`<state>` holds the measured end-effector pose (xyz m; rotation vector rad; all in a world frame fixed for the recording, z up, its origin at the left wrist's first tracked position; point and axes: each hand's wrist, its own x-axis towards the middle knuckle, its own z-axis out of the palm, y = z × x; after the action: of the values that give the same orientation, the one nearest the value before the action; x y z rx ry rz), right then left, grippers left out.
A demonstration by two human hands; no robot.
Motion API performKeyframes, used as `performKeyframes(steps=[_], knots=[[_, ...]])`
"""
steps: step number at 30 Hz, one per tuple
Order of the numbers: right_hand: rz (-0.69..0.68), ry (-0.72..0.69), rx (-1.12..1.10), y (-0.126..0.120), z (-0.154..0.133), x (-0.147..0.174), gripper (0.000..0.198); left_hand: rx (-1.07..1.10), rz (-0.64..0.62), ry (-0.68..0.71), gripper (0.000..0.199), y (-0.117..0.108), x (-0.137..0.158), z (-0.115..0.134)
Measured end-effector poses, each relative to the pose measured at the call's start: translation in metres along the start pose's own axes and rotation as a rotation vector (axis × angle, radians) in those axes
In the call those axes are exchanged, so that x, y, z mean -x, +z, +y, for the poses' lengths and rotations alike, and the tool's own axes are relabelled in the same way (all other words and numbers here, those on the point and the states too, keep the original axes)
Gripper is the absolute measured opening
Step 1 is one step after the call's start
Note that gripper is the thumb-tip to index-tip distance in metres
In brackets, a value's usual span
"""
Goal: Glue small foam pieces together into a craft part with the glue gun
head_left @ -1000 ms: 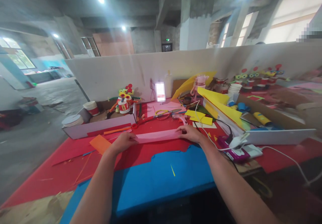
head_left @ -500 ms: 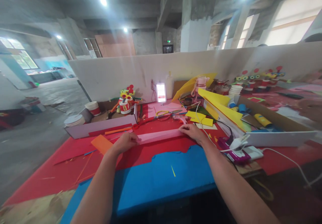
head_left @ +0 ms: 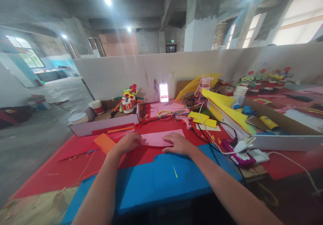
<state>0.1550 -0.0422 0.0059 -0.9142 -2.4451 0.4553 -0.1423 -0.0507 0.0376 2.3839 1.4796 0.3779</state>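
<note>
A strip of pink paper [head_left: 153, 139] stretches between my hands over the red sheet. My left hand [head_left: 130, 142] pinches its left end. Fingers stretched and thumb apart, my right hand [head_left: 179, 143] rests on the strip right of its middle; the thumb is at the near edge. The strip's right end shows beyond my right fingers. Just behind them lies a pink glue gun [head_left: 185, 120], near yellow-handled scissors [head_left: 168, 115]. An orange paper piece [head_left: 104, 143] is left of my left hand.
Blue sheets [head_left: 161, 181] cover the table's front edge. A white box [head_left: 106, 124] at left has a paper-cup figure [head_left: 128, 103] in it. Yellow paper pieces [head_left: 205, 120], a purple power strip [head_left: 236, 154] with cables, and a larger box [head_left: 285, 142] are at right.
My right hand has let go of the strip's right end and moved left onto the paper, its fingers spreading. The glue gun now shows more fully. My left hand keeps its pinch.
</note>
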Motion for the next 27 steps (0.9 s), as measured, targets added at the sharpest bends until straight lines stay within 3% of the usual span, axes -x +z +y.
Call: performKeyframes(steps=[4, 6, 8, 10, 12, 16, 19, 23, 25, 27], knots=[[-0.041, -0.119, 0.149, 0.012, -0.003, -0.003, 0.021, 0.073, -0.08, -0.052, 0.04, -0.01, 0.007, 0.016], [-0.038, -0.141, 0.209, 0.016, -0.003, -0.002, 0.023, 0.031, -0.009, -0.07, 0.048, -0.007, 0.004, 0.036], [-0.037, -0.154, 0.24, 0.02, -0.006, 0.0, 0.025, 0.124, 0.04, 0.002, 0.05, 0.005, -0.004, 0.06], [-0.026, -0.16, 0.235, 0.024, -0.011, 0.002, 0.029, 0.225, -0.054, 0.117, 0.055, 0.022, -0.018, 0.078], [-0.027, -0.178, 0.264, 0.025, -0.015, 0.004, 0.031, 0.173, -0.121, 0.214, 0.055, 0.036, -0.032, 0.085], [-0.091, -0.191, 0.389, 0.016, -0.023, 0.007, 0.026, -0.146, 0.178, 0.027, 0.045, 0.036, -0.038, 0.063], [-0.134, -0.147, 0.411, 0.006, -0.022, 0.008, 0.025, -0.125, 0.253, 0.071, 0.045, 0.021, -0.026, 0.051], [-0.109, -0.048, 0.38, -0.001, -0.014, 0.009, 0.024, 0.121, -0.043, 0.162, 0.054, 0.015, -0.01, 0.07], [-0.102, -0.051, 0.34, -0.002, -0.009, 0.011, 0.022, 0.13, -0.207, 0.204, 0.056, 0.018, -0.005, 0.079], [-0.096, -0.072, 0.304, -0.002, -0.007, 0.012, 0.022, 0.049, -0.25, 0.197, 0.055, 0.019, 0.0, 0.078]])
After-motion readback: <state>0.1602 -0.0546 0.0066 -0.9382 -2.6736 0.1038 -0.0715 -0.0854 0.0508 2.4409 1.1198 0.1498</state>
